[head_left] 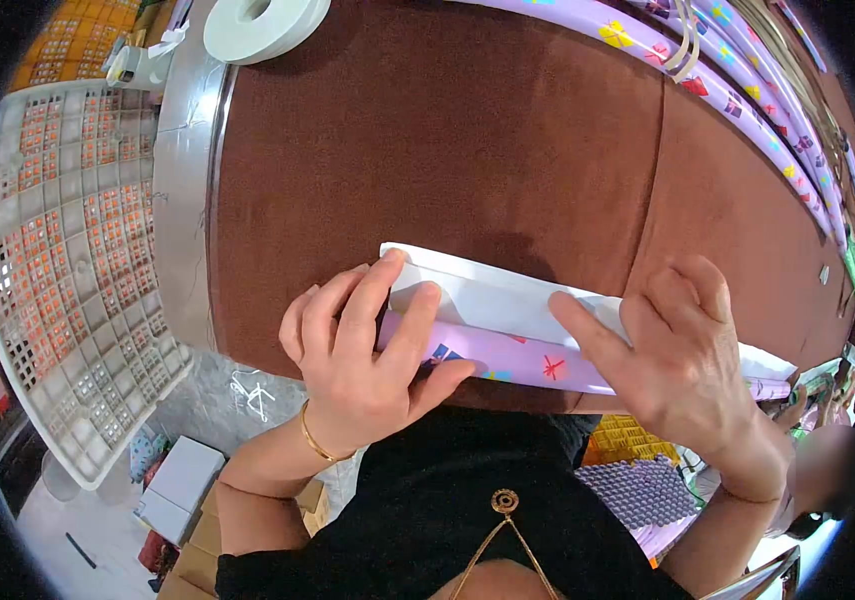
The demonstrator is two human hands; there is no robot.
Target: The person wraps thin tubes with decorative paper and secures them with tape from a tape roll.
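Note:
A purple patterned paper roll (517, 362) lies along the near edge of the brown table, its white inner side (487, 300) unrolled as a narrow strip. My left hand (362, 345) rests over the roll's left end, fingers spread, with fingertips on the white strip and the thumb on the purple side. On the right, my right hand (672, 350) has its index finger stretched onto the white strip, while the other fingers are partly curled. Part of the roll is hidden beneath my right hand.
Several long purple patterned rolls (747, 125) lie at the back right of the brown table (427, 150). A white tape roll (265, 25) sits at the back left. Beside the table stands a grey plastic crate (72, 270). Another person (832, 470) is at the far right.

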